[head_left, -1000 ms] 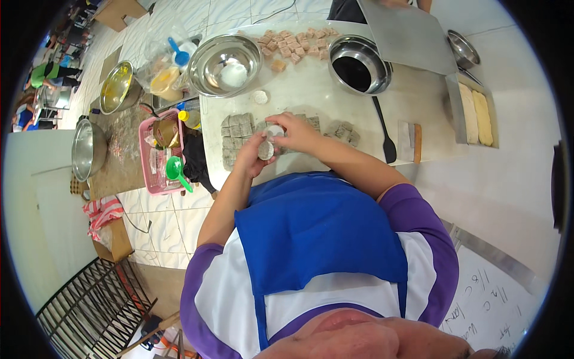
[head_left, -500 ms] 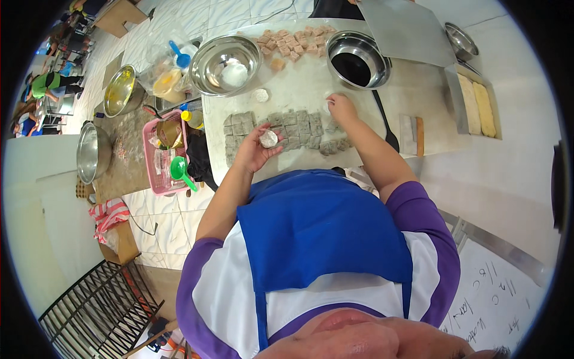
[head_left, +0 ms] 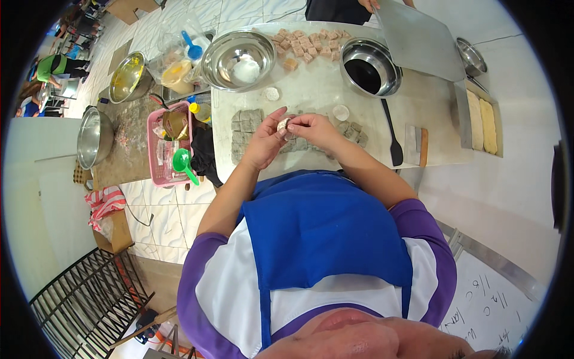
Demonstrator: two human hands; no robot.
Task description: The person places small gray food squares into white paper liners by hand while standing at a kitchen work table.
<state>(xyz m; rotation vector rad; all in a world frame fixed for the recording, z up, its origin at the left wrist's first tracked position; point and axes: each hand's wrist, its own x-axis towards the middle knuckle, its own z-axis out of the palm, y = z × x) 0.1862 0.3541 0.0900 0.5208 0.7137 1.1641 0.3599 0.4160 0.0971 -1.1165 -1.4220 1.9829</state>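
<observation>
A small whitish round piece [head_left: 283, 125] is held in front of me; whether it is a little cup or a dough disc I cannot tell. My left hand [head_left: 265, 143] cradles it from below with some fingers extended. From the other side, my right hand [head_left: 318, 131] pinches its edge. Beneath both hands, grey dough squares [head_left: 245, 121] lie in rows, partly hidden. More grey dough pieces [head_left: 354, 133] sit right of my right hand. Two similar whitish rounds rest on the table, one round [head_left: 341, 113] just beyond my right hand and another round [head_left: 272, 94] farther left.
Pinkish-brown cubes [head_left: 311, 45] lie at the table's far side, between a steel bowl with white powder [head_left: 222, 63] and a steel bowl with dark contents [head_left: 391, 78]. Rightward are a black spatula [head_left: 395, 149], a scraper [head_left: 423, 146] and a tray [head_left: 469, 119]. A pink basket [head_left: 154, 161] stands left.
My right hand has come from the table on the right to the whitish round in my left hand. Another whitish round now shows where it was. The view has shifted slightly.
</observation>
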